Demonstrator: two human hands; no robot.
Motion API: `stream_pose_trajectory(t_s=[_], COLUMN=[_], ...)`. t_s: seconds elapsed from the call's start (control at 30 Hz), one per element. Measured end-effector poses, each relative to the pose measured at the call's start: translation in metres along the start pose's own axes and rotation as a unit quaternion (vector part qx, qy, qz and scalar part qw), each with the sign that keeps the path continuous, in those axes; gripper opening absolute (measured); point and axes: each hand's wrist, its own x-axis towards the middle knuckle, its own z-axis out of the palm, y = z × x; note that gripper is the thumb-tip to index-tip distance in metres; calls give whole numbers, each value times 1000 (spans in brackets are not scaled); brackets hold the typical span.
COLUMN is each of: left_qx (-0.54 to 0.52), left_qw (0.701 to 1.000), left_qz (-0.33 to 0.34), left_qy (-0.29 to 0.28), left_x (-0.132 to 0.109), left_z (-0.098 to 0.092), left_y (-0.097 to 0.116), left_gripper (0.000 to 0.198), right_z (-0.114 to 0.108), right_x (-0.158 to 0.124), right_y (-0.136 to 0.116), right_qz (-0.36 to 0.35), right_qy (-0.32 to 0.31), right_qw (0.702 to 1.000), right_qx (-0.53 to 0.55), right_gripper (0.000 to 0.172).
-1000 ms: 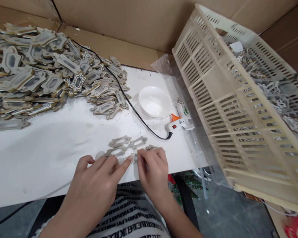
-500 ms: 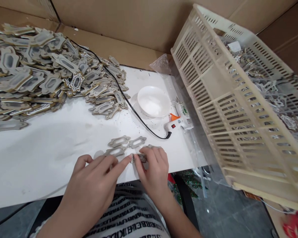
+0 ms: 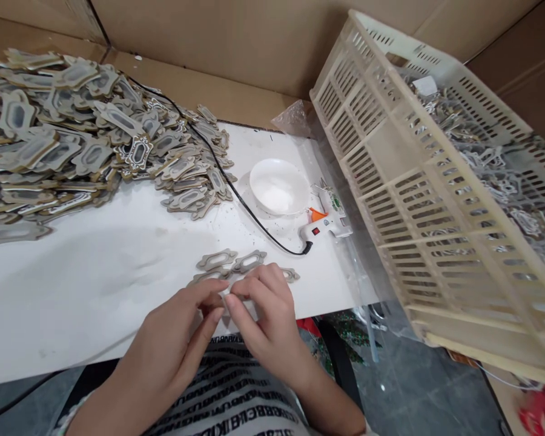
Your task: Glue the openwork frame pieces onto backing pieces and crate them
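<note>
**Both hands pinching together at the table's near edge**

On the left, a heap of flat grey-and-tan ornate frame-shaped cut-outs (image 3: 72,133) is lying on the white table (image 3: 95,272). The left hand (image 3: 181,330) and right hand (image 3: 266,309) are meeting tip to tip, fingers clenching on something small, possibly one such piece, though it is hidden. Loose grey cut-outs (image 3: 218,259) are lying just beyond the fingers, long axes running left-right, nearer the right hand.

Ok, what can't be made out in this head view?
Head view:
1. What the left hand and right hand pinch, if anything: their fingers cover it.
2. Pile of frames: cut off by the left edge.
3. Parts in the crate: blurred, screened by its slats.
</note>
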Motion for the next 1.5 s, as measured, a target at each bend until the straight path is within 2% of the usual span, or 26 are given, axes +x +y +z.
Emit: stream_pose_trajectory(t_s=[0.13, 0.27, 0.4, 0.53, 0.7, 0.9, 0.97, 1.03, 1.13, 1.23, 1.33, 1.4, 1.5], left_qx=[3, 110, 255, 332, 370, 354, 313, 245, 157, 118, 98, 90, 87], left_qw=[1000, 990, 956, 931, 916, 923, 939, 961, 985, 992, 993, 994, 996], left_qz=[10, 84, 142, 150, 154, 151, 143, 124, 66, 35, 40, 41, 21], left_qy=[-13, -5, -6, -12, -28, -29, -16, 7, 34, 38, 44, 39, 30], left_x=[2, 10, 15, 20, 25, 26, 25, 24, 23, 21, 19, 17, 13], left_z=[1, 1, 6, 9, 9, 8, 8, 8, 7, 6, 8, 8, 6], left_y=[-1, -3, -4, 0, 5, 3, 2, 3, 5, 7, 7, 7, 5], left_gripper=[29, 28, 37, 47, 52, 51, 45, 36, 25, 23, 22, 22, 22], right_z=[-7, -15, -17, -15, -12, -6, -7, -10, -15, -16, -14, -16, -28], right_x=[4, 14, 25, 30, 30, 29, 27, 24, 17, 11, 8, 6, 2], right_y=[10, 29, 38, 37, 38, 46, 44, 38, 24, 12, 8, 10, 19], right_qz=[24, 67, 88, 97, 81, 33, 23, 11, -3, 8, 28, 41, 74], right_qy=[9, 47, -7, -37, -43, 14, 37, 47, 11, -30, -35, -26, 26], right_qw=[1000, 994, 985, 976, 963, 947, 951, 969, 995, 999, 998, 997, 995], right_qx=[15, -69, -150, -191, -252, -320, -306, -244, -98, -8, 42, 66, 63], right_gripper=[19, 24, 22, 22, 22, 31, 31, 28, 22, 16, 19, 20, 23])
